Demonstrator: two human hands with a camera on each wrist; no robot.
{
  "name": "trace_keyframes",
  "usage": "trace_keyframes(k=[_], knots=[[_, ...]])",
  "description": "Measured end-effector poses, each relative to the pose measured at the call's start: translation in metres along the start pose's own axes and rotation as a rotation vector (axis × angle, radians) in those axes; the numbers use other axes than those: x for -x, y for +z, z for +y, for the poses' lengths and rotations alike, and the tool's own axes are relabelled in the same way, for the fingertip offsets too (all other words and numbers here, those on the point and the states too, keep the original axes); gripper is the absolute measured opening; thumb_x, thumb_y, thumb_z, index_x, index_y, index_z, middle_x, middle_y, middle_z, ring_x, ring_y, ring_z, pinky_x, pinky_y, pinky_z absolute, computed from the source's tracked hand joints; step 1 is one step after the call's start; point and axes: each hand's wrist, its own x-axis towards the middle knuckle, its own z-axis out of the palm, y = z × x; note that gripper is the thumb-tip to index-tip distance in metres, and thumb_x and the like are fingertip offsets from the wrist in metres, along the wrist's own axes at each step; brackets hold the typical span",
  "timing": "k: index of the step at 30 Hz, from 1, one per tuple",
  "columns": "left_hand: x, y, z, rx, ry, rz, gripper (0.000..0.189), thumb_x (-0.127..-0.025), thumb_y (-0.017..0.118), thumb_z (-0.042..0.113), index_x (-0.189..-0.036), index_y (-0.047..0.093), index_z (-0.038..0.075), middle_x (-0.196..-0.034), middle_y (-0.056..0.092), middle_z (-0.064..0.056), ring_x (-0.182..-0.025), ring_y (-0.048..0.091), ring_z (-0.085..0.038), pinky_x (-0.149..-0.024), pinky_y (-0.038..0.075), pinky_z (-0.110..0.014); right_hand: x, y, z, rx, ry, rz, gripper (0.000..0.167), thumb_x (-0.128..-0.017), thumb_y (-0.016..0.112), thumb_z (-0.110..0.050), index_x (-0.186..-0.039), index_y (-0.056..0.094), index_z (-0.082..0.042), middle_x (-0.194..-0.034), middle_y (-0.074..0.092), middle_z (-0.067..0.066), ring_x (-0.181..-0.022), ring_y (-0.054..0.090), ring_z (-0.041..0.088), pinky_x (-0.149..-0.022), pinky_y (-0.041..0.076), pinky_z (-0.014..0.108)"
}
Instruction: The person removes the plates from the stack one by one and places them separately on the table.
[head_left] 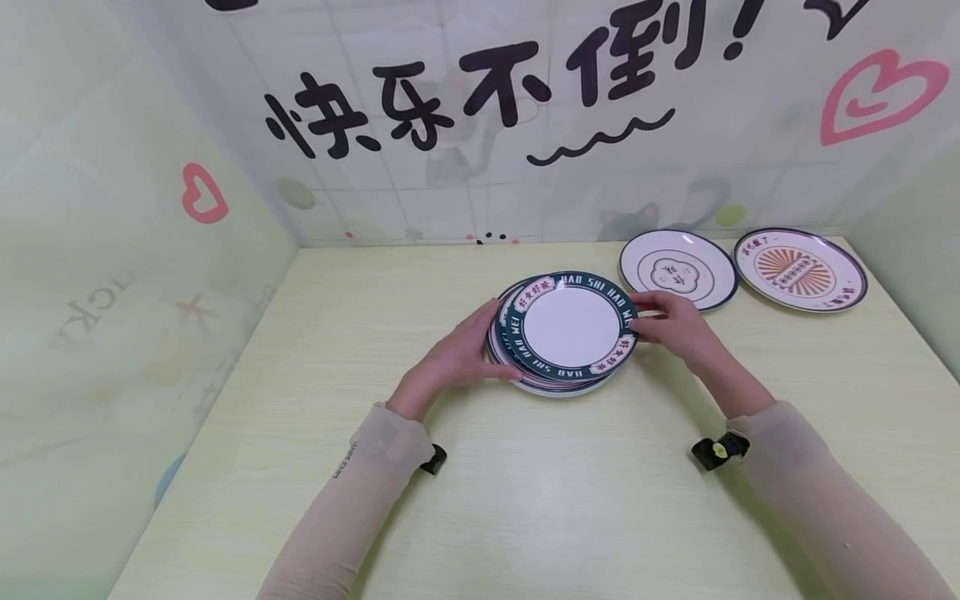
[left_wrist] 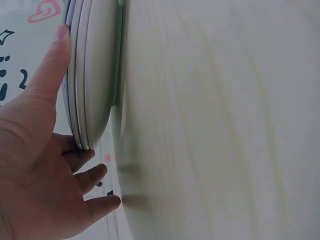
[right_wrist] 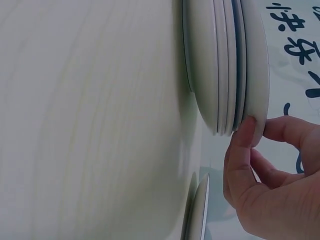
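Now pinching the top plate (head_left: 573,329) shallowly with right hand (head_left: 673,330) at three o'clock, spreading left hand (head_left: 467,348) against the stack (left_wrist: 92,65) at nine, so possibly risking a slip.

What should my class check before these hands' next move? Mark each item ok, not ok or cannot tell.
1. Right hand has a grip on the green-rimmed top plate: ok, pinched at its right edge.
2. Left hand touches the stack beneath: ok, it rests along the left side.
3. Top plate centred on the stack: not ok, it is offset toward the far right.
4. Badge plate and sunburst plate off the stack: ok, both lie on the table, back right.
5. Those two apart from each other: cannot tell, their edges seem to meet.
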Motion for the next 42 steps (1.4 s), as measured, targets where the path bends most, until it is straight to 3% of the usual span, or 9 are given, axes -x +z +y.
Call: trace_keyframes(k=[3,9,18,26,42], knots=[[0.001,-0.001,0.001,0.011,0.005,0.006,0.126,-0.072,0.082,0.058,-0.162,0.003,0.019,-0.17,0.007,-0.004,-0.157,0.012,-0.026,-0.127,0.021,-0.047,0.001,-0.002,0.0,-0.048,0.011,-0.003,0.055,-0.096,0.058,-0.003,-0.146,0.039,0.009,-0.132,0.05,0.023,-0.085,0.057,-0.003,-0.077,0.06,0.015],[0.003,-0.002,0.002,0.023,0.012,0.016,0.126,-0.072,0.083,0.057,-0.162,0.004,0.018,-0.17,0.008,-0.005,-0.157,0.012,-0.027,-0.127,0.021,-0.047,0.003,-0.007,0.001,-0.074,0.041,-0.01,0.056,-0.098,0.056,-0.005,-0.15,0.036,0.005,-0.132,0.05,0.018,-0.087,0.058,-0.003,-0.079,0.061,0.02],[0.002,-0.001,0.002,0.029,0.015,0.013,0.125,-0.072,0.083,0.057,-0.162,0.004,0.02,-0.17,0.007,-0.005,-0.157,0.012,-0.028,-0.127,0.021,-0.048,0.006,-0.012,0.001,-0.097,0.068,-0.011,0.057,-0.099,0.056,-0.009,-0.151,0.035,0.001,-0.127,0.053,0.009,-0.089,0.058,-0.004,-0.081,0.061,0.02],[0.0,0.0,0.001,0.033,0.015,0.008,0.126,-0.072,0.083,0.057,-0.162,0.004,0.02,-0.17,0.007,-0.005,-0.157,0.012,-0.028,-0.127,0.022,-0.049,0.013,-0.017,0.001,-0.147,0.077,0.019,0.054,-0.1,0.053,-0.008,-0.151,0.036,0.0,-0.112,0.055,-0.006,-0.089,0.06,-0.004,-0.082,0.061,0.019],[-0.001,0.0,-0.001,0.035,0.028,0.01,0.126,-0.071,0.084,0.057,-0.162,0.004,0.02,-0.17,0.006,-0.005,-0.157,0.012,-0.028,-0.126,0.022,-0.05,0.016,-0.029,0.005,-0.192,0.082,0.04,0.057,-0.101,0.053,-0.009,-0.154,0.032,-0.001,-0.107,0.057,-0.013,-0.09,0.062,-0.005,-0.085,0.06,0.018]])
